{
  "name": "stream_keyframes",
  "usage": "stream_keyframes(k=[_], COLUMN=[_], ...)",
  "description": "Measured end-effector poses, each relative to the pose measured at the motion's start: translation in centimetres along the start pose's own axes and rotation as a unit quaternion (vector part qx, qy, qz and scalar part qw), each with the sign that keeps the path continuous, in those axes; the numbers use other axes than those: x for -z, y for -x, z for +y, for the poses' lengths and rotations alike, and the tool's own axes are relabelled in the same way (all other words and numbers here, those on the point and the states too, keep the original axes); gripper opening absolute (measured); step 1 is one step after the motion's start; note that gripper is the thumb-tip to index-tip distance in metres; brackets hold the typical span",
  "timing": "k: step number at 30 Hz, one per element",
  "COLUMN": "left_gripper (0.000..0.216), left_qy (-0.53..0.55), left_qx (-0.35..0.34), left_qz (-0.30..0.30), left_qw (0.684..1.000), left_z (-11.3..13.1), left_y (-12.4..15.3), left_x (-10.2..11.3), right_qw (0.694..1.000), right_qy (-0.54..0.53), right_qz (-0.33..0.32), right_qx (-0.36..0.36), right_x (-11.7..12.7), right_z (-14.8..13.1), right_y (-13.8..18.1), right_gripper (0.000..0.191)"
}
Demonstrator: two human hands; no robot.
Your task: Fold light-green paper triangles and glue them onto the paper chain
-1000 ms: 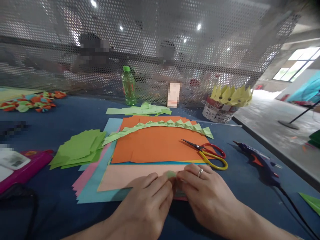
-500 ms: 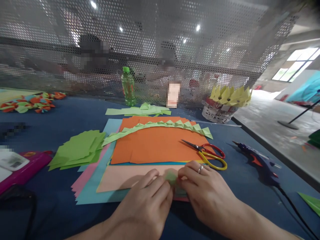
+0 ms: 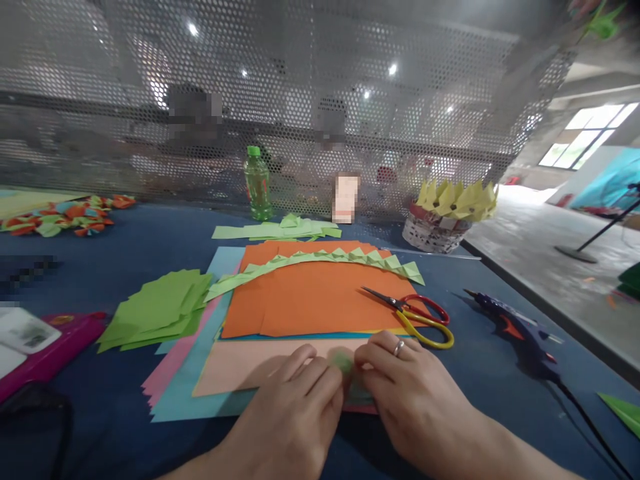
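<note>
My left hand (image 3: 293,413) and my right hand (image 3: 410,397) are pressed close together at the near edge of the stack of coloured paper sheets (image 3: 235,373). Both pinch a small green paper piece (image 3: 343,362) between their fingertips; most of it is hidden by the fingers and blurred. A ring sits on my right hand. Beyond the hands lies an orange sheet (image 3: 310,300) with a folded green zigzag strip (image 3: 320,261) across its top. Red and yellow scissors (image 3: 417,313) lie just past my right hand.
A pile of green paper squares (image 3: 155,310) lies left, a blue glue gun (image 3: 515,327) with its cord right. At the back stand a green bottle (image 3: 257,183), green strips (image 3: 275,230), a basket with yellow paper (image 3: 443,217) and a perforated metal screen (image 3: 300,100). A pink case (image 3: 55,343) is far left.
My hands stay together on the small green piece, with slight finger shifts. The view has tilted down a little.
</note>
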State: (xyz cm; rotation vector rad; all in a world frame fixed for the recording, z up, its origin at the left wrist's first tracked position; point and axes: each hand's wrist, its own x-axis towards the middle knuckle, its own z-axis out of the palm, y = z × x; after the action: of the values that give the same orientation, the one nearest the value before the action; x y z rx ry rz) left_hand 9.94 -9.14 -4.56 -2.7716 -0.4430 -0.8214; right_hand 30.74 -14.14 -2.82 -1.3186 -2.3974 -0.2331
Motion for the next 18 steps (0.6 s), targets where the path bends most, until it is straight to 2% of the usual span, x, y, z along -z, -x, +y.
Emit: stream_keyframes(k=[7, 11, 16, 18], left_gripper=[0.027, 0.031, 0.039, 0.039], left_qy=[-0.005, -0.025, -0.011, -0.02], left_qx=[0.004, -0.019, 0.009, -0.005], left_qz=[0.005, 0.049, 0.024, 0.038], left_qw=[1.0, 0.998, 1.0, 0.999], left_z=[-0.08, -0.08, 0.42, 0.37], left_y=[0.36, 0.39, 0.61, 0.75], left_x=[0.04, 0.25, 0.4, -0.08], right_qw=[1.0, 1.0, 0.998, 0.998], right_qy=[-0.003, -0.017, -0.033, -0.029], right_qz=[0.003, 0.008, -0.015, -0.025], right_qx=[0.003, -0.001, 0.045, 0.042], right_x=[0.16, 0.17, 0.09, 0.07], right_z=[-0.01, -0.09, -0.33, -0.4], right_y=[0.05, 0.04, -0.2, -0.22], right_gripper=[0.018, 0.019, 0.017, 0.016])
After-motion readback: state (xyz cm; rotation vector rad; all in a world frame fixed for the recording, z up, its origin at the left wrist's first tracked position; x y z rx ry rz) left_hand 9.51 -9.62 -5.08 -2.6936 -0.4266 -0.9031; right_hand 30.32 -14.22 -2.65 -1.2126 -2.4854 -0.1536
